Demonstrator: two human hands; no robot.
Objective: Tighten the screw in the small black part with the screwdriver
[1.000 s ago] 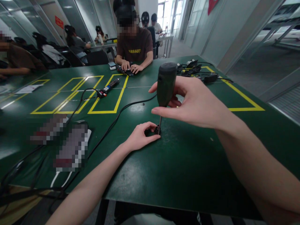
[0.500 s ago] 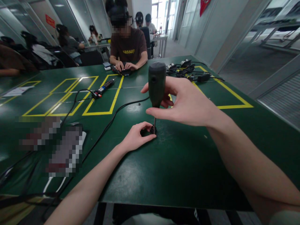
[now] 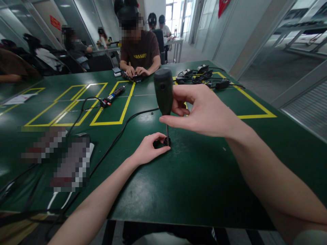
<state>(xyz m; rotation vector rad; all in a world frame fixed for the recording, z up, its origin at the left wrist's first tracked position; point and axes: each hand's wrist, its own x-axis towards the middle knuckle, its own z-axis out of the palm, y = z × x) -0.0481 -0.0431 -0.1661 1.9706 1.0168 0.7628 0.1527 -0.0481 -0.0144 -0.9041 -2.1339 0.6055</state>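
Note:
My right hand point(image 3: 194, 109) is closed around the dark handle of a screwdriver point(image 3: 164, 90), held nearly upright. Its thin shaft points down at a small round black part point(image 3: 167, 141) on the green table. My left hand point(image 3: 150, 146) pinches that black part between thumb and forefinger, low against the tabletop. The screwdriver's tip meets the part, but how far it reaches inside cannot be made out.
Black cables and adapters point(image 3: 204, 76) lie in a heap at the back right. A cabled tool point(image 3: 113, 96) rests within yellow tape lines. Pixelated boxes point(image 3: 73, 161) lie at left beside a black cable point(image 3: 112, 143). A person point(image 3: 140, 47) works across the table point(image 3: 204, 190).
The screwdriver's handle has tipped to the left, and the fingers of my right hand have shifted on it. My left hand and the black part have stayed in place.

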